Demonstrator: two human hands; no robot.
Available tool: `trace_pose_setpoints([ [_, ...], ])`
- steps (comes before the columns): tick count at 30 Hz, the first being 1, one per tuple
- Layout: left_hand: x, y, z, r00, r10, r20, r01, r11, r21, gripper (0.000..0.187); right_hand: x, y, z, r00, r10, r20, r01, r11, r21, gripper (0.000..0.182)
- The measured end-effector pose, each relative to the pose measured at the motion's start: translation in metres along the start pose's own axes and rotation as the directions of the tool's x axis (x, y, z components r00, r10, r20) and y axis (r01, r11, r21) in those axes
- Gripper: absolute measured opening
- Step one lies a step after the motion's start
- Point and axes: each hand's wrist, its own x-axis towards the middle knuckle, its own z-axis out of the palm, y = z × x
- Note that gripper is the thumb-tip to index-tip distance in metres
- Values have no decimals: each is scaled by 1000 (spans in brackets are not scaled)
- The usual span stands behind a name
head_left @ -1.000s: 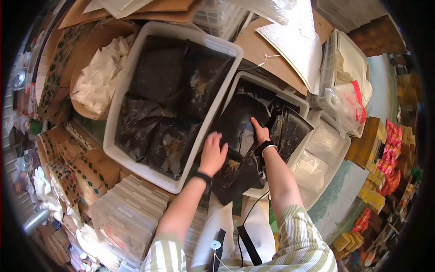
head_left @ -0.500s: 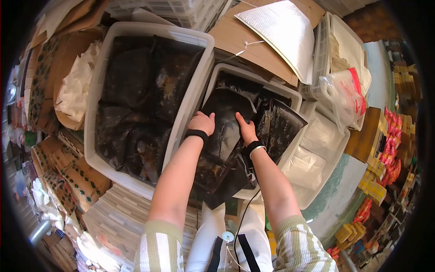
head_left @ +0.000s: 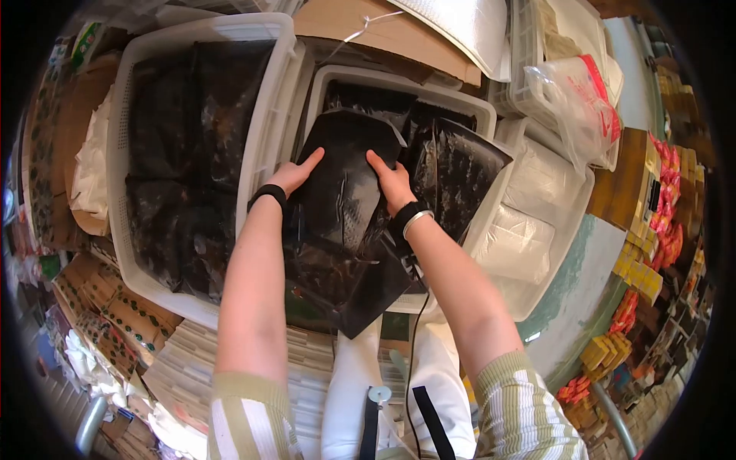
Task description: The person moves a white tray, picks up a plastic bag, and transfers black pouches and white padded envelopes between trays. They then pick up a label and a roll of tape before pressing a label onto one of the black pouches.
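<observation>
A black plastic bag point(head_left: 343, 165), filled and glossy, lies between my hands above the smaller white crate. My left hand point(head_left: 297, 173) grips its left edge, thumb on top and the other fingers hidden at the side or beneath. On the opposite side my right hand point(head_left: 392, 185) holds it the same way, thumb pressed on the upper face. The bag's lower flap point(head_left: 368, 299) hangs over the near side of the crate point(head_left: 484, 115). More black bags point(head_left: 460, 172) sit inside that crate, to the right of my right hand.
At left stands a larger white crate point(head_left: 264, 100) of flat black bags. To the right are a crate of clear-wrapped white packs point(head_left: 517, 241) and a clear bag with red print point(head_left: 575, 107). Cardboard point(head_left: 383, 34) and a silvery sheet point(head_left: 468, 27) lie behind.
The view has shifted, so the crates appear farther left and higher. My hands have spread slightly apart along the bag's sides, and my left thumb now extends over its edge.
</observation>
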Motion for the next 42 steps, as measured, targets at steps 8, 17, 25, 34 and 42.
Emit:
trace_pose_setpoints([
  [8, -120, 20, 46, 981, 186, 60, -171, 965, -201, 86, -66, -10, -62, 994, -81, 73, 68, 983, 170, 74],
  [17, -199, -59, 217, 992, 45, 119, 18, 879, -477, 80, -158, 29, -192, 992, -94, 79, 106, 981, -163, 79],
  [25, -187, -125, 372, 1000, -16, -13, 0, 640, -769, 77, -154, 50, -253, 972, -130, 197, 203, 888, -413, 81],
  [34, -162, -124, 393, 970, -121, -210, -108, 561, -821, 79, -134, 21, -203, 856, -322, 405, 516, 478, -711, 66],
  [42, -161, -100, 387, 851, -380, -364, 9, 702, -712, 89, -142, 49, -192, 786, -390, 479, 601, 300, -741, 61],
])
